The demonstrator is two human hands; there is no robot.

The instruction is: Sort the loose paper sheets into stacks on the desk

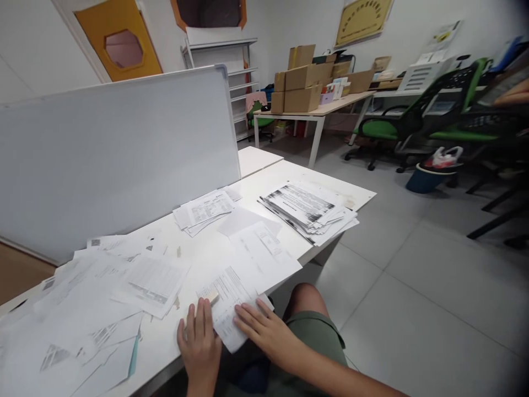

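Note:
A printed sheet of paper (pixel 229 292) lies at the table's front edge, its lower end jutting over the edge toward my lap. My right hand (pixel 266 333) rests on its right side, fingers stretched out and palm down. To the left, my left hand (pixel 199 336) lies on the table edge with its fingers extended. A small beige block (pixel 212 296) touches or nearly touches its fingertips; its kind is unclear. Just beyond is another printed sheet (pixel 264 251). A thick stack of printed papers (pixel 303 207) sits farther back on the right.
Loose papers (pixel 91 286) cover the left side of the white table (pixel 198 251), with a smaller pile (pixel 209 209) behind. A whiteboard panel (pixel 124 149) stands along the back. Across the floor are cardboard boxes (pixel 301 82), green chairs (pixel 378 129) and a blue bin (pixel 427 179).

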